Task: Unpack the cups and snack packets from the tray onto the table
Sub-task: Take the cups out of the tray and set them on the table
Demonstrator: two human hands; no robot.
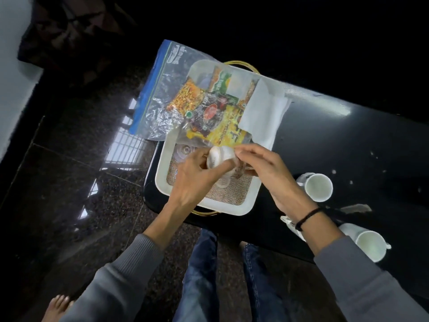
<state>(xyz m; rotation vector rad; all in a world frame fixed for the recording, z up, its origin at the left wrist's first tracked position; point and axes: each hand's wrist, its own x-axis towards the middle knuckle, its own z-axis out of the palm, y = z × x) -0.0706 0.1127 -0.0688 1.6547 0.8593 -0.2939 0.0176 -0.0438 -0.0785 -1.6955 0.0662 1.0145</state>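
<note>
A white tray with a woven mat inside sits on the dark table. Over the tray's near half, my left hand and my right hand both grip a small white cup, held upside down. Another cup lies in the tray under clear plastic. A clear zip bag with colourful snack packets covers the tray's far half and hangs over its left side. Two white cups, one and another, stand on the table to the right.
A white napkin drapes over the tray's far right corner. The table's left edge runs just beside the tray, with polished stone floor below. My legs and a bare foot show at the bottom. A scrap of paper lies near the right cups.
</note>
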